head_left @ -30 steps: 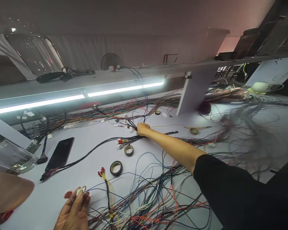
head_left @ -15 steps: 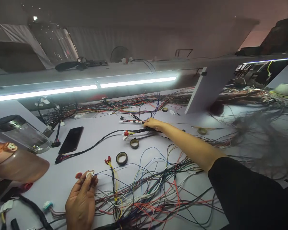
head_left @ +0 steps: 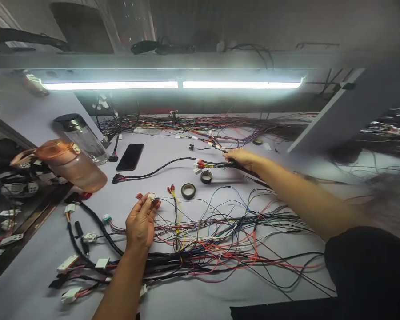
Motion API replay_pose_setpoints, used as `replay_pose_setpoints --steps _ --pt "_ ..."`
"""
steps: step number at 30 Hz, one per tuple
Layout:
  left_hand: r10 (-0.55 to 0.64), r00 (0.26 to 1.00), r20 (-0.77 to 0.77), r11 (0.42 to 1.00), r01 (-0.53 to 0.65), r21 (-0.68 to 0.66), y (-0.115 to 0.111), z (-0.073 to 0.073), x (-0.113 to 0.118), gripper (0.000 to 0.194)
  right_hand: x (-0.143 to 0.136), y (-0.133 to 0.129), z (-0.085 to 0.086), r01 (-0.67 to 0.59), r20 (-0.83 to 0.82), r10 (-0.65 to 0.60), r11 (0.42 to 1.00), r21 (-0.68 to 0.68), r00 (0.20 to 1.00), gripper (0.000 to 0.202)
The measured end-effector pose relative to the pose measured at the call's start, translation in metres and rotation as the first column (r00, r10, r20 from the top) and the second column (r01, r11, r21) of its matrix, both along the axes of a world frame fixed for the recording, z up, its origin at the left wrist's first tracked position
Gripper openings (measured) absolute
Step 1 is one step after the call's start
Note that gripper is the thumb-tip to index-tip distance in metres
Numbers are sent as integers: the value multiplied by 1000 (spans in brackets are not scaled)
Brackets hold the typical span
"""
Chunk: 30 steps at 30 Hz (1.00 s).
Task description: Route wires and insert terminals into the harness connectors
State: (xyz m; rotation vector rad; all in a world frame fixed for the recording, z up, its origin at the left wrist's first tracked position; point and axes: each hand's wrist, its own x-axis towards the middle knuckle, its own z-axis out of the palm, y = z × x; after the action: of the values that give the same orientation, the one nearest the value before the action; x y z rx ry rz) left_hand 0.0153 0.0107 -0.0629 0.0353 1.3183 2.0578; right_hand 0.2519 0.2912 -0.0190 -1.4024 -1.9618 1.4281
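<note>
My left hand (head_left: 140,224) pinches a small white connector (head_left: 151,196) with thin blue wires running off to the right. A red connector (head_left: 139,196) shows just beyond its fingertips. Farther back, my right hand (head_left: 242,158) is closed around a black-wrapped wire harness (head_left: 235,165). Several branches of that harness fan out left of the hand, and red and white connectors (head_left: 200,164) lie below them. Between the hands, a short yellow-wired branch with red plugs (head_left: 171,189) rests on the table. A large bundle of loose wires (head_left: 216,249) spreads across the front.
Two tape rolls (head_left: 188,191) lie mid-table, left of a black phone (head_left: 130,157) is a pinkish bottle (head_left: 78,166), with a clear bottle (head_left: 83,138) behind. White connectors (head_left: 71,294) lie front left. A wire pile (head_left: 186,122) runs along the back under a light tube (head_left: 120,85). A white panel (head_left: 326,111) stands right.
The view has swung left, so the table's things appear farther right and higher. Harness branches by my right hand now angle up to the left. Both hands keep their grip.
</note>
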Motion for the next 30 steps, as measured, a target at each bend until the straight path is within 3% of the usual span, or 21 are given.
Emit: replay_pose_setpoints --steps 5,11,14,19,23,30 --pt "-14 1000 -11 1000 14 -12 2 -4 -5 11 -1 -3 -2 16 -26 -14 998 68 1000 26" --pt "-22 999 -32 1000 21 -21 1 -6 -7 10 -6 -8 -26 -42 159 34 998 52 987 25" --pt "-20 999 -30 1000 19 -22 1 -5 -7 8 -10 -8 -34 -55 168 42 996 71 985 26" --pt "-30 999 -25 999 29 -37 0 -4 -8 9 -12 -3 -32 -69 83 58 988 137 995 24" --pt "-38 998 -40 998 37 -41 1 -5 -9 10 -15 -5 -31 -136 101 125 984 113 987 22" --pt "-34 999 -31 998 32 -47 2 -5 -9 11 -35 -25 -21 -254 88 246 961 106 965 27"
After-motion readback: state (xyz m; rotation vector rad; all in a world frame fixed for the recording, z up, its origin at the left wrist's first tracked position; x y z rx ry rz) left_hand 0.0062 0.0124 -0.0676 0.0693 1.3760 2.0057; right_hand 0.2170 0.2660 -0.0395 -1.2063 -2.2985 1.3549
